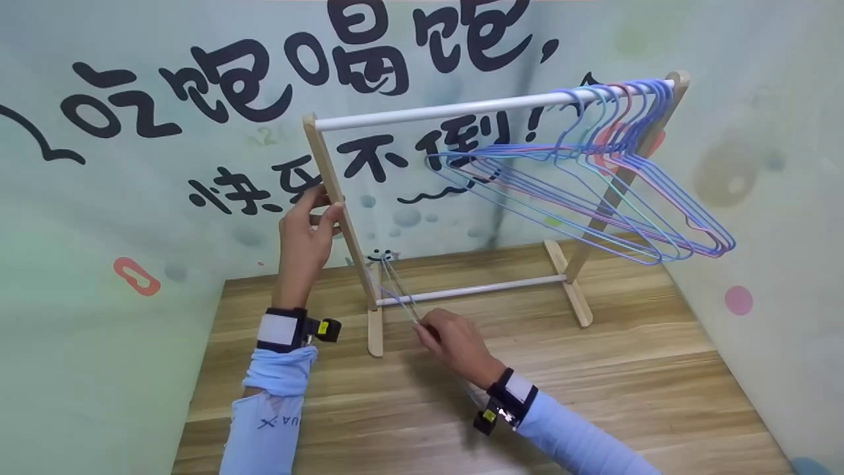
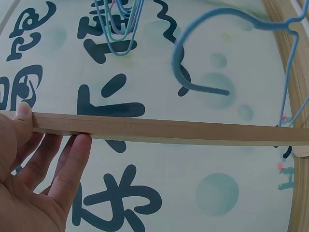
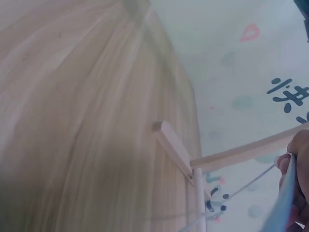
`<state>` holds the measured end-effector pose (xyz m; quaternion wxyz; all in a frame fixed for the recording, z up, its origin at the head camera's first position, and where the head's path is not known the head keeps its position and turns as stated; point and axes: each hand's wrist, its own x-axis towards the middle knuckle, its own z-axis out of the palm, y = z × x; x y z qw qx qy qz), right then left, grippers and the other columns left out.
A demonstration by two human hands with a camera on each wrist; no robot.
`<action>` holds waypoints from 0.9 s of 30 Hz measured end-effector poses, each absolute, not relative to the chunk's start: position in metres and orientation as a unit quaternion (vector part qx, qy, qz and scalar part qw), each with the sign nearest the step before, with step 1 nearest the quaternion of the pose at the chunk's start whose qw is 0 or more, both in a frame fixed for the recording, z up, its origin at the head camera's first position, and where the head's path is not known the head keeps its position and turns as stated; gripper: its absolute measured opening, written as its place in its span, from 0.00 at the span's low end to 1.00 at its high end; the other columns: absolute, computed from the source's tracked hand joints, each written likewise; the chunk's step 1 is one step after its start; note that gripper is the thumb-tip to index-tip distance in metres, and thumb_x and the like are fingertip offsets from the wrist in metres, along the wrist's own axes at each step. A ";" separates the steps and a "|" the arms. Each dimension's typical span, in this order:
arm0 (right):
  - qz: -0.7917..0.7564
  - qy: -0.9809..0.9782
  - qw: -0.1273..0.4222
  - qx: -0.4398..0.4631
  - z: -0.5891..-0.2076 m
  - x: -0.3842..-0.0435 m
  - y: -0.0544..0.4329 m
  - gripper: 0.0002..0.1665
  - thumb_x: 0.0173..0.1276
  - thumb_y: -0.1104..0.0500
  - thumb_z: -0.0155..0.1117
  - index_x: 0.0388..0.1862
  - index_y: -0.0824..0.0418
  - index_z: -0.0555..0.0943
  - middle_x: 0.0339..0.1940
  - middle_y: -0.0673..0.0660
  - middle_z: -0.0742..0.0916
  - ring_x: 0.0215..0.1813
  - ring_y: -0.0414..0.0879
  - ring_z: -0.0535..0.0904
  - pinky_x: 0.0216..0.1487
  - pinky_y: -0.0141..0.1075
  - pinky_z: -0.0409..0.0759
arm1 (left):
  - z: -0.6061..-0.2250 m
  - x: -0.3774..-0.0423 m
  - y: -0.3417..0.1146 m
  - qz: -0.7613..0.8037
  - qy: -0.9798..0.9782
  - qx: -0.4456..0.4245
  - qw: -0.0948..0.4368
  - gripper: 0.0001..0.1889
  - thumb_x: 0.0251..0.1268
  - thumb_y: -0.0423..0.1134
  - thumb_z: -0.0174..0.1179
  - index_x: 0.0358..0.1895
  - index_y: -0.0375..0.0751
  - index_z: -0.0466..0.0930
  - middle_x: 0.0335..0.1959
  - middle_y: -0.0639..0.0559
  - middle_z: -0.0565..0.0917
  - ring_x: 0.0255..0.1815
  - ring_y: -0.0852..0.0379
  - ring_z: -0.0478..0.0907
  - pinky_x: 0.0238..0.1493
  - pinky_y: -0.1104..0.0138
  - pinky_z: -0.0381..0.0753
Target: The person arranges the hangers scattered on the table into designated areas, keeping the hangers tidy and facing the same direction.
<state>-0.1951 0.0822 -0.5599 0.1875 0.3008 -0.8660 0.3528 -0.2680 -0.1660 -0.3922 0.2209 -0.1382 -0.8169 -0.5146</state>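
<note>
A small clothes rack has wooden posts and a white top rod (image 1: 435,112). My left hand (image 1: 306,234) pinches its left wooden post (image 1: 356,254), thumb on one side and fingertips on the other in the left wrist view. Low in front of the rack, my right hand (image 1: 458,343) grips a blue wire hanger (image 2: 179,53), whose open hook shows in the left wrist view. Its thin wires stretch past the lower white bar (image 1: 481,288) by the left foot. In the right wrist view, the right hand (image 3: 298,176) holds the blurred blue wire at the edge.
Several blue, green and pink hangers (image 1: 613,178) hang bunched at the right end of the top rod. The rack's feet (image 1: 577,305) stand on a wood-grain tabletop (image 1: 369,415). Behind it rises a pale wall (image 1: 165,178) with large black characters.
</note>
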 end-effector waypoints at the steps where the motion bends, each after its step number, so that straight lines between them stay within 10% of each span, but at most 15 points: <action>1: 0.354 -0.865 0.188 0.301 -0.558 -0.196 0.084 0.10 0.75 0.56 0.65 0.31 0.55 0.82 0.25 0.45 0.79 0.25 0.38 0.73 0.23 0.31 0.74 | -0.392 -0.268 -0.166 -0.515 -0.817 -0.140 0.221 0.23 0.76 0.43 0.60 0.67 0.35 0.74 0.52 0.41 0.82 0.44 0.47 0.85 0.46 0.56 0.88; 27: 0.362 -0.850 0.178 0.338 -0.518 -0.224 0.146 0.09 0.78 0.57 0.62 0.37 0.59 0.85 0.29 0.45 0.80 0.29 0.37 0.74 0.26 0.33 0.74 | -0.392 -0.266 -0.166 -0.508 -0.822 -0.136 0.220 0.22 0.77 0.42 0.59 0.68 0.36 0.74 0.52 0.43 0.82 0.43 0.51 0.85 0.45 0.64 0.87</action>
